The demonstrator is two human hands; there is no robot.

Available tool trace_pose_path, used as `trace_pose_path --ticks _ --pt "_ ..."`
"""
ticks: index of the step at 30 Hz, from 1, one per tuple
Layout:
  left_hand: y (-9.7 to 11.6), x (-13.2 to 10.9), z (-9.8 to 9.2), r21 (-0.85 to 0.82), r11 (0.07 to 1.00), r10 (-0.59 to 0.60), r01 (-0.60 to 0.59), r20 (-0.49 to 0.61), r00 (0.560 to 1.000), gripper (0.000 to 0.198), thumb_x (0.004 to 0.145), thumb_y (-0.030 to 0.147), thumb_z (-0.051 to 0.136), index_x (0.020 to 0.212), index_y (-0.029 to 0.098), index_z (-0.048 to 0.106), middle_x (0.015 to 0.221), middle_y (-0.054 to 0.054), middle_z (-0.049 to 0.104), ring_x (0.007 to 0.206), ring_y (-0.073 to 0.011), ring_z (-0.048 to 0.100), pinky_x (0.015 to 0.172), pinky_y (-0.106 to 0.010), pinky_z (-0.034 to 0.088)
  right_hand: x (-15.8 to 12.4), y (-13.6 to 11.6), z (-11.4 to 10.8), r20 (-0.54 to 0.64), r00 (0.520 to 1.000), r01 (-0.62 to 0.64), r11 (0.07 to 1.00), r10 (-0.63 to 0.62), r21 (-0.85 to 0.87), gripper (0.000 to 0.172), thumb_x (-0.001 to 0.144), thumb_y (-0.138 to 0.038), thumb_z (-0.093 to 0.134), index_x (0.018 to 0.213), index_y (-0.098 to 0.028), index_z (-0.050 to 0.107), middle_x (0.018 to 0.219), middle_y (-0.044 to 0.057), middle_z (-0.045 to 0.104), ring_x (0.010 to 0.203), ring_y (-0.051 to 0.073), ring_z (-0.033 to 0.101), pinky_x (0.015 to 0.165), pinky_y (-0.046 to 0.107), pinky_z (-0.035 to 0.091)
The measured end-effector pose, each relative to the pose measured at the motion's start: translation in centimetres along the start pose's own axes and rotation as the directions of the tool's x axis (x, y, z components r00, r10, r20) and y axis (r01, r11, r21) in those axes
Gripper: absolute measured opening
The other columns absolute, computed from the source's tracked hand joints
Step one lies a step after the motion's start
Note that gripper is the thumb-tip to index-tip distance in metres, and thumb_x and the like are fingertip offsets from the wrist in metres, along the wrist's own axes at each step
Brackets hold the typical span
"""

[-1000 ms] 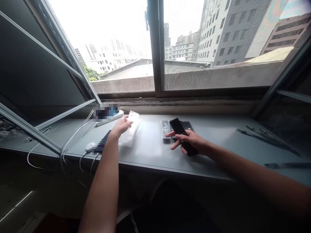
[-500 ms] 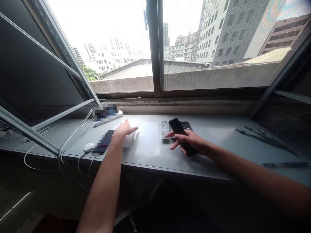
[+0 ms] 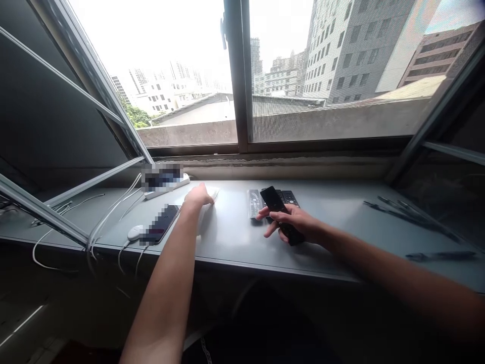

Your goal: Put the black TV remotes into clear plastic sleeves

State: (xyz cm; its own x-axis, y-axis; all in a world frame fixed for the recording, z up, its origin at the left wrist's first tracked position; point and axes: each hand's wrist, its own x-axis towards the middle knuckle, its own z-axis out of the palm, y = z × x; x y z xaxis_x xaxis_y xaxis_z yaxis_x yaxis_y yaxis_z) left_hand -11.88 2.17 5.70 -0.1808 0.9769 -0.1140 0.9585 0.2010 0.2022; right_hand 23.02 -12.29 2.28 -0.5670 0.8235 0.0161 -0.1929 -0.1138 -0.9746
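My right hand point(image 3: 293, 221) is wrapped round a black remote control point(image 3: 275, 200), which is tilted, its far end pointing up and to the left. Just behind it on the table lie a remote in a clear wrapper point(image 3: 254, 205) and other dark remotes point(image 3: 290, 198), partly hidden by the hand. On the left, my left hand point(image 3: 197, 195) is closed over thin, clear plastic bags point(image 3: 213, 194), thumb and fingers drawn together on them. The forearm and hand cover most of the bags.
A phone point(image 3: 166, 222) and a round white charger point(image 3: 135, 232) lie left of my left arm. Behind them stands a white power strip point(image 3: 170, 185) with cables. Several pens point(image 3: 413, 215) are at the right. A metal frame point(image 3: 113, 108) rises on the left, beside the window.
My left hand has moved slightly right, and its thumb and fingers have closed onto the plastic bags. The right hand keeps the remote control in nearly the same pose.
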Motion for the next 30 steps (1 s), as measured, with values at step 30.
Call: trace_pose_path --ticks 30 --pt "4.1 5.0 -1.3 0.245 0.949 0.147 -0.197 0.21 0.967 0.061 0.079 0.032 0.082 0.14 0.033 0.078 0.15 -0.009 0.073 0.133 -0.0383 0.07 0.107 -0.044 0.059 0.6 1.0 -0.2 0.054 0.998 -0.027 0.999 0.028 -0.026 0.04 0.101 -0.043 0.08 0.128 -0.014 0.074 0.137 0.022 0.076 0.085 0.03 0.087 0.044 0.021 0.057"
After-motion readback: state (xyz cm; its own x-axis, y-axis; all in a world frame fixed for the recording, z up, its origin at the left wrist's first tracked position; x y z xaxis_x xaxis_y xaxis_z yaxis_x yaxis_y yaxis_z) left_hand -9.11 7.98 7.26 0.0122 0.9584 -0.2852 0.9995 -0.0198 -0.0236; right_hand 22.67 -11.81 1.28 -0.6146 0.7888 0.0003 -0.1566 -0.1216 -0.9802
